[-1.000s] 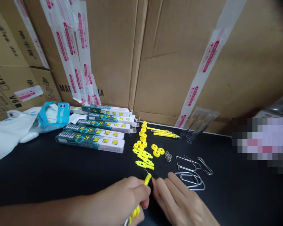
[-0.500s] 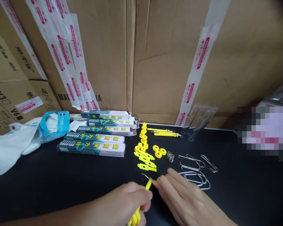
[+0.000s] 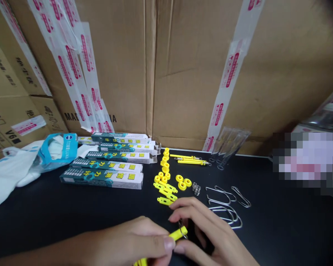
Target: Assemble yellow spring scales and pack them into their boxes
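Note:
My left hand (image 3: 135, 240) is closed around a long yellow plastic piece (image 3: 177, 234) near the front edge of the black table (image 3: 72, 210). A small metal hook sticks out of that piece's tip. My right hand (image 3: 208, 232) curls over the tip, its fingers pinching at the metal hook. Just beyond my hands lie loose yellow plastic parts (image 3: 166, 184), yellow rings (image 3: 183, 181), small springs (image 3: 195, 188) and bent wire hooks (image 3: 227, 201).
Several green and white boxes (image 3: 108, 166) lie stacked at the left middle. A white and blue plastic bag (image 3: 30, 162) sits at far left. Taped cardboard cartons (image 3: 183, 66) wall the back. Clear sleeves (image 3: 230, 144) lean against them.
My right hand went from lying flat beside the yellow piece to curling over its tip and pinching. The left hand tilted the piece lower and more level.

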Tool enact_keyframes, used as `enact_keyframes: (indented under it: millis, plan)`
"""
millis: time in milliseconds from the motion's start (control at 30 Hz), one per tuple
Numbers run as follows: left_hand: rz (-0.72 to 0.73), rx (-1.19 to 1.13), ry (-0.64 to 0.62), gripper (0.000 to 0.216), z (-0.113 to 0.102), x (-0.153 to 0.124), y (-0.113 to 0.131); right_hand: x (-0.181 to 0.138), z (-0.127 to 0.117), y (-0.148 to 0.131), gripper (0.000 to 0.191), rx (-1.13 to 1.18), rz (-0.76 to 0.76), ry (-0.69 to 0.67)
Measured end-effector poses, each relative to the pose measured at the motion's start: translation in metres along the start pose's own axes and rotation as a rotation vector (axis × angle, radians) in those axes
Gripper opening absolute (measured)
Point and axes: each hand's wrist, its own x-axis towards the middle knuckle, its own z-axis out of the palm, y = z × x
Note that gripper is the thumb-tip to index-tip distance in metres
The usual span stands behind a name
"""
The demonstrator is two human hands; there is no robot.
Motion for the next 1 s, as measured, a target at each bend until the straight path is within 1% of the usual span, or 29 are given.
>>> enact_keyframes:
  millis: [67,100,200,267,367,467,567,633,700,800,933,1000]
  plan:
    - [-0.043,-0.070,0.006,0.054,-0.002,0.002,-0.004,0.000,0.001,0.001,0.010,0.018,0.066,0.028]
    - [-0.041,-0.093,0.018,0.053,-0.003,0.002,-0.005,-0.001,0.001,0.002,0.008,0.020,0.081,0.038]
    - [0.026,-0.111,0.040,0.049,-0.006,0.000,-0.007,-0.002,-0.001,0.003,0.011,0.025,0.059,0.064]
    - [0.062,-0.098,0.031,0.047,-0.007,-0.002,-0.006,-0.002,-0.002,0.003,0.011,0.032,0.047,0.084]
    - [0.059,-0.080,0.050,0.051,-0.007,-0.002,-0.004,-0.001,-0.003,0.001,0.009,0.034,0.066,0.112]
    - [0.053,-0.128,0.094,0.055,-0.006,0.001,-0.006,0.000,-0.003,0.000,0.009,0.029,0.084,0.111]
    - [0.072,-0.221,0.127,0.046,-0.007,0.005,-0.011,-0.001,-0.003,-0.001,0.010,0.014,0.135,0.111]
    - [0.110,-0.297,0.146,0.038,-0.008,0.007,-0.015,0.000,-0.002,-0.001,0.012,0.029,0.190,0.129]
    - [0.134,-0.344,0.166,0.037,-0.008,0.009,-0.017,0.000,-0.001,-0.001,0.013,0.062,0.233,0.148]
    - [0.127,-0.391,0.185,0.036,-0.007,0.012,-0.019,0.001,0.000,0.000,0.014,0.089,0.261,0.193]
    - [0.164,-0.443,0.223,0.042,-0.005,0.016,-0.020,0.002,0.001,0.002,0.014,0.093,0.262,0.306]
    - [0.180,-0.431,0.238,0.044,-0.004,0.017,-0.021,0.001,0.001,0.003,0.015,0.088,0.259,0.318]
